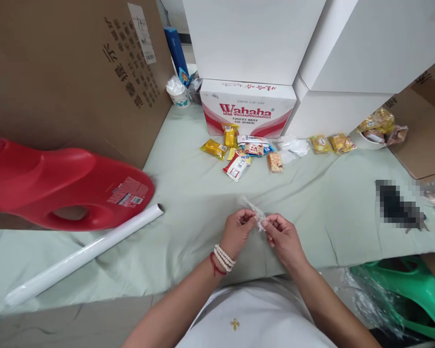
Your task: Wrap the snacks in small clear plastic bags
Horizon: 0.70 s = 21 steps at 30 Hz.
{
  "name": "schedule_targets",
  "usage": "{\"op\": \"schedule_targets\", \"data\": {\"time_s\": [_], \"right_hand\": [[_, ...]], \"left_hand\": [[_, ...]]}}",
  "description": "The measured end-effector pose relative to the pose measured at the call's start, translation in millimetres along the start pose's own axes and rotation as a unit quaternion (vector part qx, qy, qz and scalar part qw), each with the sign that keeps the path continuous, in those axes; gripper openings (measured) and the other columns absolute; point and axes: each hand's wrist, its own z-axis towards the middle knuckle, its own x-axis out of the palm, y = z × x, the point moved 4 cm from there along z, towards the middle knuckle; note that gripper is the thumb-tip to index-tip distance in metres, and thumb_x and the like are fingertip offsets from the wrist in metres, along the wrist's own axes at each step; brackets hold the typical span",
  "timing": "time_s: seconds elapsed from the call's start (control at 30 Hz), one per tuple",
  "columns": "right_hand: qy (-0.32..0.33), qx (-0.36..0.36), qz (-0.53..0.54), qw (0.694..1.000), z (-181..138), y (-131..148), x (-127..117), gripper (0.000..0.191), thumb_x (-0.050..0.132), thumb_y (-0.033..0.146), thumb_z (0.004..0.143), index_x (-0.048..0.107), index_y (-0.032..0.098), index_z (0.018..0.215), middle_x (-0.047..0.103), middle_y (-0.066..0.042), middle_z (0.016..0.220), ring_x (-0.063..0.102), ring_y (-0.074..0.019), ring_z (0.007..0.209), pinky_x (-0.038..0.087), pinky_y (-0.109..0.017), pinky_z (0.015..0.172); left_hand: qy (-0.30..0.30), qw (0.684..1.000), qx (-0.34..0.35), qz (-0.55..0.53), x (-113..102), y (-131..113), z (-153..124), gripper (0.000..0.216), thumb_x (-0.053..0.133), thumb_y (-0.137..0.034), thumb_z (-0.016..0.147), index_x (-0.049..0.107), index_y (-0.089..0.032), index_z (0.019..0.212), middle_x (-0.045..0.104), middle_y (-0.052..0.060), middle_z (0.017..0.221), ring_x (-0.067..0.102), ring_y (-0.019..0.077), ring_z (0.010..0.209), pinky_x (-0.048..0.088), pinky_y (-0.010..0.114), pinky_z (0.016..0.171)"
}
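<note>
Between my two hands is a small clear plastic bag [256, 210], crumpled and see-through. My left hand [239, 228], with a white beaded bracelet and a red cord at its wrist, pinches one side of it. On the other side my right hand [283, 237] grips it between thumb and fingers. Both hands are close together above the pale green cloth [195, 193]. Farther back lies a pile of wrapped snacks [253, 149], with a red and white packet [236, 166] nearest. Beside the pile are a small wrapped cake [275, 162] and some crumpled clear plastic bags [295, 145].
A Wahaba-style white and red water carton [248, 111] printed "Wahaha" stands behind the snacks, under white boxes [253, 38]. At left are a red plastic stool [105, 179] and a white roll [90, 253]. A bowl of snacks [371, 137] and a green stool [420, 299] are at right.
</note>
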Motion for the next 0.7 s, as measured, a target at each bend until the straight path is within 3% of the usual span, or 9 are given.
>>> {"op": "schedule_targets", "data": {"time_s": [0.13, 0.23, 0.33, 0.43, 0.57, 0.63, 0.7], "right_hand": [[-0.013, 0.019, 0.005, 1.0, 0, -4, -8, 0.043, 0.08, 0.059, 0.078, 0.064, 0.02, 0.088, 0.047, 0.006, 0.06, 0.037, -0.0095, 0.053, 0.027, -0.022, 0.046], [0.0, -0.063, -0.087, 0.994, 1, 11, -11, 0.037, 0.079, 0.053, 0.082, 0.069, 0.022, 0.101, 0.054, 0.003, 0.07, 0.045, -0.0122, 0.063, 0.035, -0.024, 0.056], [0.044, -0.103, -0.145, 0.983, 4, 26, -9, 0.03, 0.078, 0.05, 0.083, 0.072, 0.021, 0.088, 0.056, 0.001, 0.074, 0.047, -0.0132, 0.068, 0.037, -0.026, 0.062], [0.0, -0.076, -0.078, 0.994, 12, 31, -14, 0.036, 0.079, 0.054, 0.08, 0.067, 0.02, 0.079, 0.053, 0.002, 0.069, 0.042, -0.0115, 0.062, 0.034, -0.025, 0.057], [-0.076, -0.007, 0.079, 0.994, 17, 20, -19, 0.045, 0.09, 0.052, 0.063, 0.062, 0.019, 0.076, 0.051, 0.003, 0.071, 0.035, -0.009, 0.059, 0.028, -0.021, 0.049], [-0.078, 0.026, 0.104, 0.991, 11, 9, -17, 0.048, 0.093, 0.05, 0.058, 0.061, 0.019, 0.076, 0.053, 0.002, 0.074, 0.034, -0.0085, 0.059, 0.026, -0.02, 0.047], [-0.052, 0.051, 0.063, 0.995, 2, -1, -15, 0.046, 0.09, 0.053, 0.063, 0.061, 0.02, 0.076, 0.051, 0.003, 0.071, 0.033, -0.0089, 0.057, 0.023, -0.021, 0.045]], "left_hand": [[-0.03, 0.999, 0.012, -0.014, -3, 10, 0, 0.022, 0.072, -0.039, 0.079, 0.07, -0.017, 0.077, 0.067, 0.002, 0.074, 0.057, 0.0142, 0.068, 0.045, 0.027, 0.069], [-0.02, 0.996, 0.047, 0.071, -5, 2, -7, 0.017, 0.07, -0.034, 0.08, 0.073, -0.018, 0.076, 0.066, 0.002, 0.076, 0.055, 0.0135, 0.067, 0.042, 0.026, 0.065], [0.001, 0.992, 0.078, 0.099, -4, -5, -14, 0.015, 0.068, -0.03, 0.081, 0.072, -0.019, 0.072, 0.063, 0.0, 0.07, 0.052, 0.0131, 0.066, 0.039, 0.025, 0.064], [-0.017, 0.997, 0.062, 0.043, -11, -3, -16, 0.015, 0.071, -0.032, 0.08, 0.071, -0.019, 0.072, 0.062, 0.0, 0.072, 0.054, 0.0129, 0.07, 0.041, 0.025, 0.066], [-0.105, 0.991, 0.006, -0.085, -29, 6, -17, 0.021, 0.079, -0.037, 0.075, 0.069, -0.019, 0.077, 0.061, -0.002, 0.07, 0.053, 0.0108, 0.067, 0.042, 0.023, 0.066], [-0.134, 0.977, -0.03, -0.161, -36, 9, -18, 0.028, 0.083, -0.04, 0.071, 0.067, -0.019, 0.079, 0.061, -0.003, 0.07, 0.054, 0.0106, 0.067, 0.042, 0.022, 0.061], [-0.147, 0.961, -0.052, -0.226, -40, 10, -18, 0.035, 0.087, -0.042, 0.067, 0.065, -0.02, 0.082, 0.064, -0.002, 0.074, 0.058, 0.0114, 0.07, 0.042, 0.021, 0.059]]}}
